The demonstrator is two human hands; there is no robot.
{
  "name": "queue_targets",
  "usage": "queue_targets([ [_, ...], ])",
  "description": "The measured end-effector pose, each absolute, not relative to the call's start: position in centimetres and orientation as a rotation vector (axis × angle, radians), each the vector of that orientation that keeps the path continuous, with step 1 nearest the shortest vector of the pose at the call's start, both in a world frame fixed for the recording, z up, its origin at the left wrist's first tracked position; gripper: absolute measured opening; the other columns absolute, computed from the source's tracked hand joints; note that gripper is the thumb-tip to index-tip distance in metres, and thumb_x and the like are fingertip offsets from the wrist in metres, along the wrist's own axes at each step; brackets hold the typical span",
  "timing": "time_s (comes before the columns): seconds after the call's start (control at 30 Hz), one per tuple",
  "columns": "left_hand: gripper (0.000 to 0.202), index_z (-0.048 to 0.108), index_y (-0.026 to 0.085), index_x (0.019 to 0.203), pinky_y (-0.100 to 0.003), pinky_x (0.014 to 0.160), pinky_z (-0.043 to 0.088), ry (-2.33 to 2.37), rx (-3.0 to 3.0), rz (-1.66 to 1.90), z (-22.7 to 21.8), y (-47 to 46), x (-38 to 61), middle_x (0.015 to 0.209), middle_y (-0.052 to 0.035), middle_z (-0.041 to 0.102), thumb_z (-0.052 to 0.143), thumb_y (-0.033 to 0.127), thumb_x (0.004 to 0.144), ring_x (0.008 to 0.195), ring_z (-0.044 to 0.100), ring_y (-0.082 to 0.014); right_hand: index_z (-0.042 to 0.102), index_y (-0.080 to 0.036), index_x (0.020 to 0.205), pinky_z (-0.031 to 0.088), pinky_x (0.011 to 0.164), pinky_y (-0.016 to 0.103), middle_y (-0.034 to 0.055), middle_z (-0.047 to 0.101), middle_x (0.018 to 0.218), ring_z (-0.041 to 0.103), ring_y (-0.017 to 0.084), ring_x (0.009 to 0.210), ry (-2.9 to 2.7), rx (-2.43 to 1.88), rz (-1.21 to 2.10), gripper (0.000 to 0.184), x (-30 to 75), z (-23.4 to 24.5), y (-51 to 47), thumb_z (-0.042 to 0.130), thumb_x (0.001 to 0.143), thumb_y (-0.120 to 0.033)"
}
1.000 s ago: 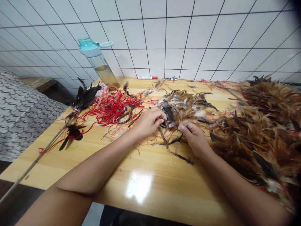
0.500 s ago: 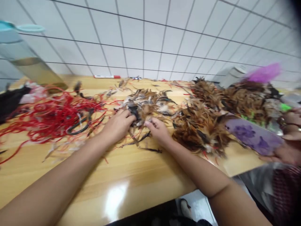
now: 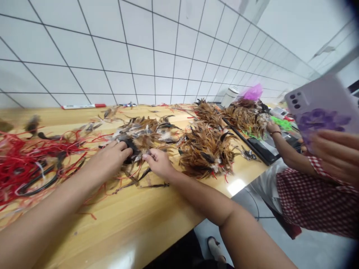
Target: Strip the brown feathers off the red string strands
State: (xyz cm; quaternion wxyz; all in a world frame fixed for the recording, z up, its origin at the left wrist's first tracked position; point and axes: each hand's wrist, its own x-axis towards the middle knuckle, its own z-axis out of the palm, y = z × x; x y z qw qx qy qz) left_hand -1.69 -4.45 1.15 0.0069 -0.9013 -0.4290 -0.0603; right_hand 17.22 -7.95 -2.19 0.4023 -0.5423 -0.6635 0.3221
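Feathers (image 3: 144, 136) are being grasped by the person's curled left hand (image 3: 110, 158) and pinched by the right hand (image 3: 158, 163), with red cord (image 3: 25, 157) lying at nine o'clock.

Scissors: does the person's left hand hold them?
No, the black-handled scissors lie among red cord on the table, while the left hand rests on feathers.

Glossy varnished wooden tabletop (image 3: 140, 220), matt brown feathers (image 3: 206, 153)
Smooth glazed white wall tiles (image 3: 92, 56) are seen behind; checked cloth (image 3: 311, 201) is worn at right.
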Motion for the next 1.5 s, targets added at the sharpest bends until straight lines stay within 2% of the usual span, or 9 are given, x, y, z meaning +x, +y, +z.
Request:
queue_targets([
  [0.17,0.02,0.059,0.021,0.081,-0.036,0.072,0.039,-1.395,-2.881,-0.513,0.9,-3.9,-2.1,0.087,-0.0085,0.058,0.041,0.027,0.086,0.083,0.052,-0.0257,0.048,-0.021,0.063,0.03,0.057,0.023,-0.0043,0.043,0.061,0.042,0.012,0.063,-1.644,-1.388,0.763,0.025,17.3,-2.4,-7.8,0.052,0.084,-0.034],
  [0.33,0.013,0.057,0.02,0.081,-0.029,0.068,0.038,-1.766,-2.864,-0.938,2.2,-4.7,-2.9,0.077,-0.0016,0.058,0.051,0.032,0.081,0.072,0.053,-0.0184,0.05,-0.02,0.063,0.034,0.059,0.023,-0.0037,0.046,0.06,0.044,0.013,0.063,-1.591,-1.425,0.759,0.024,17.0,-2.5,-7.8,0.051,0.082,-0.034],
  [0.53,0.033,0.056,0.015,0.088,-0.024,0.065,0.041,-2.21,-2.738,-2.256,2.2,-4.1,-3.3,0.071,0.0021,0.057,0.07,0.032,0.063,0.064,0.054,-0.011,0.06,-0.018,0.069,0.041,0.067,0.026,-0.0002,0.059,0.066,0.052,0.015,0.067,-1.469,-1.36,0.829,0.026,15.8,-1.8,-6.7,0.05,0.079,-0.04],
  [0.6,0.04,0.058,0.013,0.092,-0.023,0.066,0.042,-2.27,-2.658,-2.479,1.9,-3.8,-3.4,0.072,0.0024,0.058,0.074,0.027,0.058,0.065,0.055,-0.0099,0.061,-0.017,0.069,0.042,0.068,0.027,0.0002,0.061,0.067,0.053,0.015,0.067,-1.46,-1.32,0.848,0.028,15.2,-1.3,-6.1,0.052,0.078,-0.042],
  [0.77,0.034,0.06,0.012,0.088,-0.021,0.065,0.041,-2.251,-2.577,-2.676,1.7,-3.8,-3.3,0.073,0.0018,0.06,0.075,0.021,0.059,0.066,0.054,-0.008,0.066,-0.017,0.073,0.042,0.066,0.027,0.0002,0.061,0.065,0.053,0.015,0.064,-1.453,-1.281,0.869,0.029,13.6,-0.7,-4.7,0.055,0.078,-0.044],
  [0.9,0.029,0.054,0.014,0.079,-0.018,0.055,0.035,-2.202,-2.491,-2.845,1.6,-3.6,-2.9,0.063,0.0053,0.053,0.074,0.03,0.065,0.055,0.047,-0.0053,0.067,-0.017,0.072,0.044,0.07,0.029,0.0019,0.065,0.069,0.056,0.016,0.069,-1.465,-1.287,0.893,0.027,13.3,-1.2,-4.5,0.057,0.078,-0.042],
  [1.03,0.036,0.052,0.015,0.08,-0.019,0.055,0.037,-2.166,-2.466,-2.954,1.2,-3.5,-2.2,0.066,0.0052,0.052,0.076,0.038,0.065,0.056,0.047,-0.0057,0.068,-0.018,0.072,0.045,0.071,0.03,0.0017,0.066,0.069,0.058,0.017,0.07,-1.444,-1.295,0.928,0.026,13.9,-1.6,-4.6,0.058,0.079,-0.042],
  [1.2,0.033,0.054,0.015,0.079,-0.019,0.06,0.036,-2.068,-2.46,-2.932,1.1,-3.7,-1.6,0.068,0.0052,0.048,0.075,0.038,0.068,0.061,0.044,-0.0059,0.067,-0.019,0.073,0.044,0.071,0.03,0.0015,0.065,0.071,0.057,0.017,0.07,-1.413,-1.284,0.96,0.026,14.1,-1.8,-4.4,0.057,0.079,-0.042],
  [1.5,0.023,0.05,0.016,0.075,-0.019,0.058,0.034,-2.055,-2.509,-2.717,1.9,-4.6,-1.5,0.064,0.0054,0.046,0.064,0.035,0.077,0.058,0.041,-0.0067,0.053,-0.019,0.061,0.035,0.058,0.026,-0.0031,0.047,0.058,0.042,0.013,0.059,-1.447,-1.292,0.937,0.028,13.4,-1.1,-5.1,0.057,0.079,-0.04],
])
